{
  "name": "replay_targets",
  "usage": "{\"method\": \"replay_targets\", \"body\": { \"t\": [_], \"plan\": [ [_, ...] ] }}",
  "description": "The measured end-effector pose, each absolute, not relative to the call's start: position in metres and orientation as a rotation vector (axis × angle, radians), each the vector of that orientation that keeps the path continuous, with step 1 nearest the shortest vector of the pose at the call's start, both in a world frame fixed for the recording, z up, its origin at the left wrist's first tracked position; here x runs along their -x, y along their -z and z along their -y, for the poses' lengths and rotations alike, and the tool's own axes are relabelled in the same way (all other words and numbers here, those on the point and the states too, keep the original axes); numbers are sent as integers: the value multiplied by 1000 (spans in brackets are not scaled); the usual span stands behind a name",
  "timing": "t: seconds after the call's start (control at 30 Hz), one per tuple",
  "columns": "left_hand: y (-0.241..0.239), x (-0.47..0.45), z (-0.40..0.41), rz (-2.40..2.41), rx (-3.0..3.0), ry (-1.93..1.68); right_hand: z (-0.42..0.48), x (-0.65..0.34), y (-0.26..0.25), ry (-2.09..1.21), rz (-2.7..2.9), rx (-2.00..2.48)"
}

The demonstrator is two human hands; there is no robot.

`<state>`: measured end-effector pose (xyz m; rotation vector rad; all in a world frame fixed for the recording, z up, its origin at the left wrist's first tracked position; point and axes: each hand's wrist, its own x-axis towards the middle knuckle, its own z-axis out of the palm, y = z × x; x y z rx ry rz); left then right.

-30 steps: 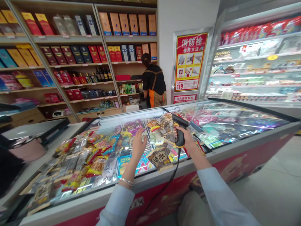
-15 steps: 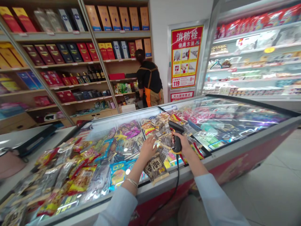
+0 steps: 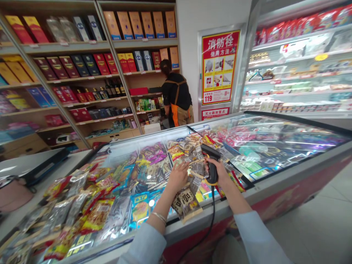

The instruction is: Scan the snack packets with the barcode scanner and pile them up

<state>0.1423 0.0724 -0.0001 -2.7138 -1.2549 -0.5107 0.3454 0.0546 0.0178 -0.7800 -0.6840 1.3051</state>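
My right hand [image 3: 218,170] is wrapped round the grip of a black barcode scanner [image 3: 212,154], whose cable hangs down over the freezer's front edge. The scanner's head points left over a pile of small snack packets [image 3: 198,167]. My left hand [image 3: 178,176] lies over the left side of this pile, palm down, fingers stretched forward and touching packets; their tips are partly blurred. Below it, a clear-and-brown snack packet [image 3: 188,201] with large dark lettering rests at the glass edge.
A glass-topped chest freezer [image 3: 275,182] supports the packets. More red-and-yellow snack bags [image 3: 97,214] are heaped at its left. A co-worker [image 3: 178,95] stands by the shelves [image 3: 93,79] behind. A pink bag [image 3: 13,194] sits far left, and a lit display fridge [image 3: 299,77] stands at right.
The view has shifted slightly, so the scene sits a little further right and lower. Both hands keep nearly the same places over the packets, with the scanner still held.
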Motion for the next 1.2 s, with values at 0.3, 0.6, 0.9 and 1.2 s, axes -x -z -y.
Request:
{"method": "replay_targets", "body": {
  "t": [0.3,0.6,0.9,1.2],
  "plan": [
    [-6,-138,-67,1212,2668,484,-54,-346,-19,-1314,665,789],
    [5,-147,-86,1144,2673,463,-52,-345,-22,-1302,648,802],
    [-1,-127,-85,1231,2663,900,-52,-344,-22,-1301,645,808],
    [1,-115,-94,1651,2239,2007,-53,-343,-20,-1267,684,810]
  ]
}}
